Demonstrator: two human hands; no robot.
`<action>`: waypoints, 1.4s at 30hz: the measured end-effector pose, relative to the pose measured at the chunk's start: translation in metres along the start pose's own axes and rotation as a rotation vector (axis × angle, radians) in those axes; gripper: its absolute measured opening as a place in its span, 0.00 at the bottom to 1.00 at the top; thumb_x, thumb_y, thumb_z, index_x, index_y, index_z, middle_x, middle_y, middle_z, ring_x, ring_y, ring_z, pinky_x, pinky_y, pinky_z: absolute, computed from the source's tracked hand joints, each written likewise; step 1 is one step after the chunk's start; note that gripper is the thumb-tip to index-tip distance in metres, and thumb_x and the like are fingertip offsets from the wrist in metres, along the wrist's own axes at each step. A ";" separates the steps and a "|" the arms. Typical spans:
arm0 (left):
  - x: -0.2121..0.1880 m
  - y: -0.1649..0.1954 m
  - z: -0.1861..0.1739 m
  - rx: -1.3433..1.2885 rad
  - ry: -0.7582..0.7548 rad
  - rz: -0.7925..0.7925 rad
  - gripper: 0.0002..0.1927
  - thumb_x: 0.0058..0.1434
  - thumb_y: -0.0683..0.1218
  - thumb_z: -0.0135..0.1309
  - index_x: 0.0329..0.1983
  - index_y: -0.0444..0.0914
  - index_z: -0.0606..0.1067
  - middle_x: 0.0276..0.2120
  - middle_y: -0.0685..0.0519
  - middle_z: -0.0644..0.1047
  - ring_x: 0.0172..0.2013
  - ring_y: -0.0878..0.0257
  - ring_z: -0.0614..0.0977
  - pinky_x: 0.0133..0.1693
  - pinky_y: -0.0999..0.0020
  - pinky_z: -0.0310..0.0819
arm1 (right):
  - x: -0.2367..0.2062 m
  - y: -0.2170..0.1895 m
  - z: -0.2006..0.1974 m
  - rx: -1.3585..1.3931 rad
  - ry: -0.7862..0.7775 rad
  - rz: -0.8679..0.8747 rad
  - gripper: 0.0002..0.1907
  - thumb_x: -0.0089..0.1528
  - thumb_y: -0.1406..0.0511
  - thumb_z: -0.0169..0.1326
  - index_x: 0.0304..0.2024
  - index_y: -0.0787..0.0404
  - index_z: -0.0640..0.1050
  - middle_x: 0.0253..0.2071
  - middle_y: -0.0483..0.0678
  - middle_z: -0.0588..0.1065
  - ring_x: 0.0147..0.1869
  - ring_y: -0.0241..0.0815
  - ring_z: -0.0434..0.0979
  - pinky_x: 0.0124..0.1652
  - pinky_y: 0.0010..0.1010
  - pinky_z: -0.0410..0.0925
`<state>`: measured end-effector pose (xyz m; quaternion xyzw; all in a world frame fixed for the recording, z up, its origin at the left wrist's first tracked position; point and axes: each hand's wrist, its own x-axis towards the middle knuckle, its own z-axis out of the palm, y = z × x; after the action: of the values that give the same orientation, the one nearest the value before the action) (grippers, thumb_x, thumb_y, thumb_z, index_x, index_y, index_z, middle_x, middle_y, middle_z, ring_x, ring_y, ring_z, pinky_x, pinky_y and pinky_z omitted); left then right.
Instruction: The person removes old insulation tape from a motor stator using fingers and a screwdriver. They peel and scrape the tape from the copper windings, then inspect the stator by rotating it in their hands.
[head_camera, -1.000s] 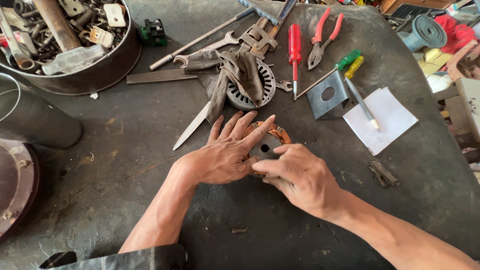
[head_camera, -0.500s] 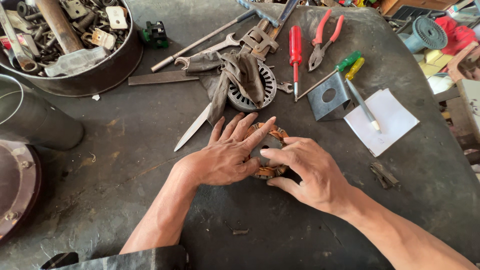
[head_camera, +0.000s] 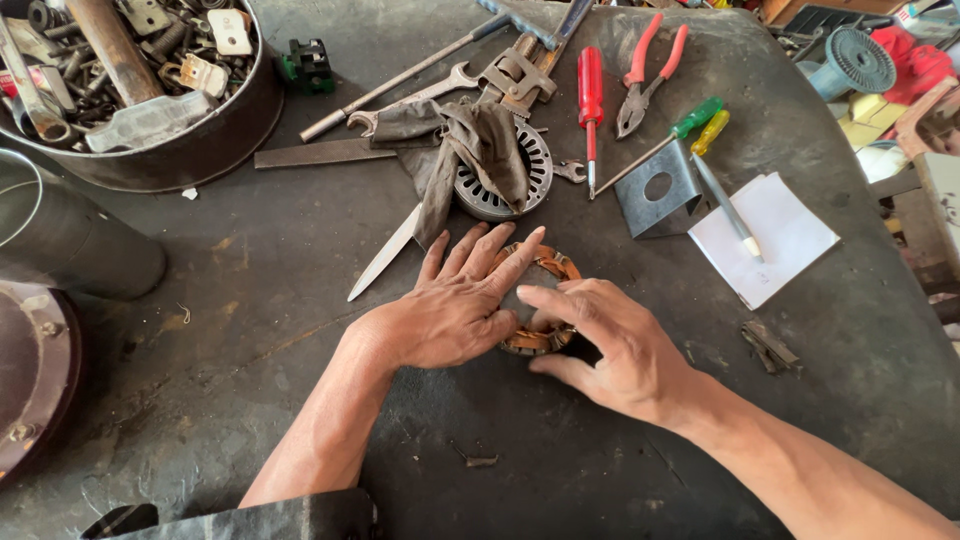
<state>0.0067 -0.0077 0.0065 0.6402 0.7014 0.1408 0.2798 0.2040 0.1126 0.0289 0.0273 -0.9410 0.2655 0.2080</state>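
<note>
Both hands meet over a small round motor coil (head_camera: 540, 300) wound with copper wire, which lies on the dark, stained counter (head_camera: 250, 300) near its middle. The left hand (head_camera: 450, 305) lies flat across the coil's left side, fingers spread and pointing up and to the right, the index fingertip reaching over the coil's top edge. The right hand (head_camera: 610, 345) curls round the coil from the right, its fingers bent over the top and its thumb pressed against the lower edge. So the two hands are together, clamped on the coil, and only slivers of copper winding show between the fingers.

Just above the hands sits a round slotted metal disc (head_camera: 500, 175) with a grey rag (head_camera: 470, 135) draped over it. A long knife blade (head_camera: 385, 250) lies slanting to the left of the disc. To the right of the disc lie a red screwdriver (head_camera: 590, 95), red-handled pliers (head_camera: 645, 70), a green-handled screwdriver (head_camera: 675, 130) and a bent grey metal bracket (head_camera: 655, 190) with a hole. A white pad of paper (head_camera: 775, 240) lies further right with a pen (head_camera: 725, 205) across its corner. At the upper left stands a round metal tub (head_camera: 210, 140) full of bolts and scrap parts, and a dark metal cylinder (head_camera: 70, 240) lies on its side below it.
</note>
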 end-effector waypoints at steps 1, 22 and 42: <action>0.001 0.000 0.000 0.001 -0.008 -0.002 0.43 0.64 0.54 0.40 0.78 0.58 0.33 0.78 0.45 0.39 0.76 0.45 0.36 0.70 0.38 0.24 | 0.001 0.001 0.001 -0.013 0.001 0.001 0.42 0.49 0.66 0.72 0.65 0.55 0.69 0.44 0.44 0.79 0.53 0.45 0.79 0.56 0.41 0.72; 0.003 -0.006 0.005 -0.013 0.021 0.035 0.43 0.65 0.53 0.39 0.79 0.54 0.32 0.78 0.44 0.41 0.76 0.45 0.38 0.70 0.40 0.23 | -0.001 -0.006 0.004 0.000 -0.005 0.127 0.46 0.50 0.68 0.72 0.68 0.55 0.66 0.47 0.46 0.79 0.48 0.41 0.80 0.50 0.34 0.75; 0.003 -0.013 0.006 -0.044 0.007 0.065 0.41 0.67 0.53 0.36 0.79 0.53 0.33 0.79 0.50 0.37 0.76 0.46 0.35 0.70 0.41 0.22 | -0.003 -0.001 0.008 -0.104 -0.011 -0.002 0.50 0.50 0.67 0.72 0.71 0.52 0.62 0.48 0.45 0.79 0.50 0.46 0.78 0.52 0.39 0.72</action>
<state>-0.0010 -0.0070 -0.0061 0.6558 0.6782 0.1674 0.2863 0.2036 0.1075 0.0221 0.0187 -0.9547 0.2158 0.2042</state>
